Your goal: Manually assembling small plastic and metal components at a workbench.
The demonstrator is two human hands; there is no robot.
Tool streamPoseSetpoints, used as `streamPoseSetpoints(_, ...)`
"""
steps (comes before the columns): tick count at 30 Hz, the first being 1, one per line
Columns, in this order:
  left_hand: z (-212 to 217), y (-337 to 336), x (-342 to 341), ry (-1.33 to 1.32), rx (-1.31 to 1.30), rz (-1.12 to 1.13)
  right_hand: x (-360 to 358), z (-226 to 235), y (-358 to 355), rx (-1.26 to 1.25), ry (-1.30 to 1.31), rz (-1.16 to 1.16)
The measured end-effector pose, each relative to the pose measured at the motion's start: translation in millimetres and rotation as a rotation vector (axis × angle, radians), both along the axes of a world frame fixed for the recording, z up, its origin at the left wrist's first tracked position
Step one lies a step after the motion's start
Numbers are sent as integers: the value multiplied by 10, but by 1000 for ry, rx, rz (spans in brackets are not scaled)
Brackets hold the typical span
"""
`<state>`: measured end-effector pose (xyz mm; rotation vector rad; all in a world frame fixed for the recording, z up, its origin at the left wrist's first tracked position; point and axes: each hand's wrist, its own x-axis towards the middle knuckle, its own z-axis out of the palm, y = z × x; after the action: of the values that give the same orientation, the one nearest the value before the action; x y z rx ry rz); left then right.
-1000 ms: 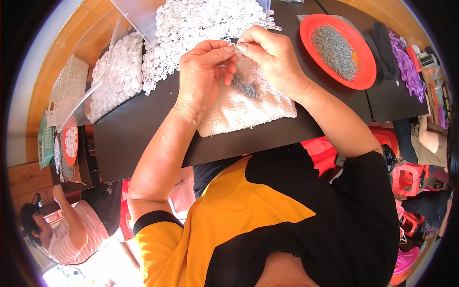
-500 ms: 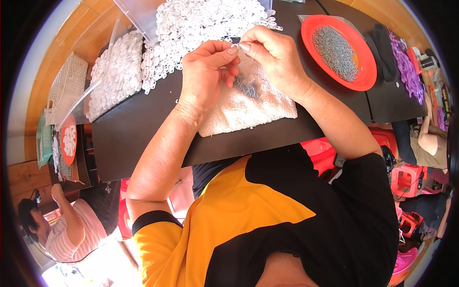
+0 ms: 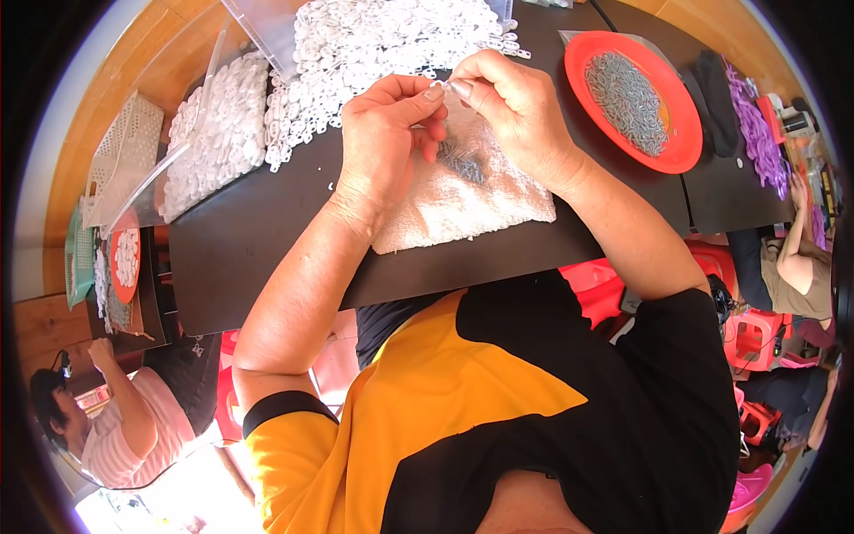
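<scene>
Above a pale towel (image 3: 463,222), my left hand (image 3: 384,125) and my right hand (image 3: 520,111) meet fingertip to fingertip. The left thumb and forefinger pinch a tiny white piece, mostly hidden by the fingers. Pressed against the same spot, the right thumb and forefinger are closed; what they hold is too small to make out. A small heap of grey metal screws (image 3: 463,166) lies on the towel under my hands. Just beyond them spreads a large pile of white plastic pieces with holes (image 3: 374,44).
Right of my hands, a red plate (image 3: 683,153) holds many grey screws (image 3: 627,102). More white pieces (image 3: 213,133) are heaped at the left beside a clear plastic bin (image 3: 253,31). Purple strips (image 3: 756,133) lie far right. People sit at the left and right edges, near red stools (image 3: 754,338).
Both hands keep the same pinch at almost the same spot. The whole view has shifted very slightly; nothing has been picked up or put down.
</scene>
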<state>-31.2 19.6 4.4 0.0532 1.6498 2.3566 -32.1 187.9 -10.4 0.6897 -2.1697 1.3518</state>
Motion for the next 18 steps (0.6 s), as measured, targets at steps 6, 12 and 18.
streamPoseSetpoints(6, 3, 5, 14, 3, 1, 8, 32, 6, 14, 60, -49, 10)
streamPoseSetpoints(12, -17, 33, 43, 2, -9, 26, 57, -23, -12, 65, -49, -6)
streamPoseSetpoints(18, -4, 70, 89, 6, -25, 96, 86, 4, -106, 3, -19, -18)
